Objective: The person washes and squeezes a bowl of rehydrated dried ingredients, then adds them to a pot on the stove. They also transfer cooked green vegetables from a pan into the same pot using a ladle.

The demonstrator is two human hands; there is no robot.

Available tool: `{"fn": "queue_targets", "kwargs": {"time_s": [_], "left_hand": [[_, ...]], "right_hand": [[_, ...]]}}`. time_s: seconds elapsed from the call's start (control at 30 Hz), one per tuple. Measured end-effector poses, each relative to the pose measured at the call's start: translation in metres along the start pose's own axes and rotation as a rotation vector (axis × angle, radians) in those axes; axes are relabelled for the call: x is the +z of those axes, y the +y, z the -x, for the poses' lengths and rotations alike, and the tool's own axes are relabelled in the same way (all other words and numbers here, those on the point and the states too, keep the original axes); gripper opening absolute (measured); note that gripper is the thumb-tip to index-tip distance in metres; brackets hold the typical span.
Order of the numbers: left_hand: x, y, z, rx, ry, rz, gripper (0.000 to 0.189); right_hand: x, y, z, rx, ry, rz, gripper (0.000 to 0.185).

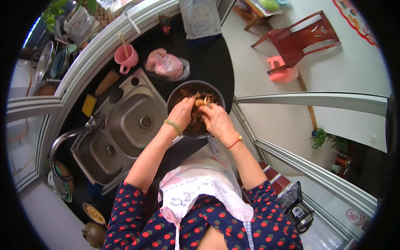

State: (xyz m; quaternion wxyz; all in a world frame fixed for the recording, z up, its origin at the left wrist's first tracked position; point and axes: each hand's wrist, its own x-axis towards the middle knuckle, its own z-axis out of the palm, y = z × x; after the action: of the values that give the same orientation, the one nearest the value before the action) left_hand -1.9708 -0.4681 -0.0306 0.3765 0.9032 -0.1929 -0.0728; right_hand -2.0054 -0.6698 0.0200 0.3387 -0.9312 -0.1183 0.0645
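Note:
A round dark pot (170,99) with a handle sits on the black countertop. Dark liquid and brown food pieces (197,120) fill it. Over the pot's left part, my left hand (182,114) reaches in with its fingertips at a pale brown food piece (200,102). From the right, my right hand (217,120) meets the same piece with thumb and fingers. Both hands' fingertips are close together, and the piece lies between them. What it is exactly cannot be told. A green bangle is on my left wrist, a red cord on my right.
Left of the pot lies a double steel sink (134,107) with a curved faucet (64,137) and a yellow sponge (89,105). Beyond are a pink mug (126,57), a bag of pink stuff (167,64) and a large plastic package (201,18). The countertop's curved edge (233,75) runs along the right.

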Motion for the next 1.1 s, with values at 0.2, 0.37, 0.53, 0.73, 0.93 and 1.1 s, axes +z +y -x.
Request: {"fn": "queue_targets", "kwargs": {"time_s": [0.2,0.37,0.53,0.73,0.93,1.1], "left_hand": [[-0.017,0.025,-0.001,0.089,-0.074,-0.208,0.063],[-0.006,0.038,-0.014,-0.047,-0.082,-0.271,0.100],[0.025,0.014,-0.025,-0.045,-0.077,-0.371,0.081],[0.033,-0.006,-0.040,-0.103,-0.170,-0.239,0.041],[0.034,-0.012,-0.049,-0.038,-0.172,-0.277,0.023],[0.016,0.009,-0.048,-0.039,-0.193,-0.254,0.028]], "right_hand": [[0.002,0.009,-0.015,-0.017,0.095,0.151,0.030],[0.025,0.018,-0.035,0.087,0.049,0.226,0.068],[0.050,0.037,-0.039,0.133,0.004,0.216,0.039],[0.049,0.041,-0.031,0.076,0.101,0.245,0.015],[0.033,0.026,-0.022,0.080,0.131,0.212,0.011],[0.020,0.016,0.000,0.122,0.166,0.147,0.019]]}}
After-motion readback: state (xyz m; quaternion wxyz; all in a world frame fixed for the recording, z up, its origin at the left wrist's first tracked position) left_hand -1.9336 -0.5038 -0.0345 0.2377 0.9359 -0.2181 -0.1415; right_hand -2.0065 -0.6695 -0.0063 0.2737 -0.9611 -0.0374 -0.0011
